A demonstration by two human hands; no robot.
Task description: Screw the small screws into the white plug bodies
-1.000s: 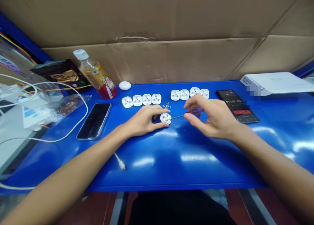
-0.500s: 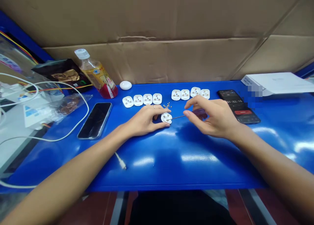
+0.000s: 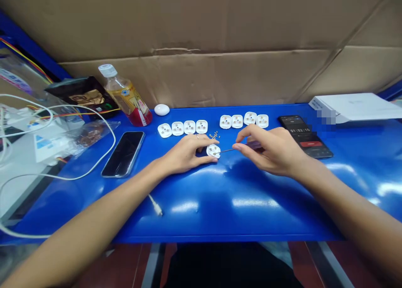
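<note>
A small white plug housing (image 3: 212, 149) with metal parts inside lies on the blue table, gripped at its edge between the thumb and fingers of my left hand (image 3: 190, 153). My right hand (image 3: 270, 149) is closed around a screwdriver (image 3: 253, 145) with a dark purple handle. Its thin shaft slants left, and the tip meets a metal part in the housing. Just behind the housing lies a loose pile of tiny brass screws (image 3: 215, 135). Two rows of similar white housings stand farther back, one at left (image 3: 189, 127) and one at right (image 3: 237, 121).
A dark phone (image 3: 123, 154) lies left of my arm, beside a white cable (image 3: 94, 166) and a drink bottle (image 3: 128, 97). A second phone (image 3: 306, 139) showing a timer lies right, before a white box (image 3: 354, 105). A white egg-shaped object (image 3: 162, 110) sits by the cardboard wall.
My right thumb and fingers have shifted slightly on the screwdriver handle, which appears turned a little. My left hand and the housing stay in place. The view has moved very slightly.
</note>
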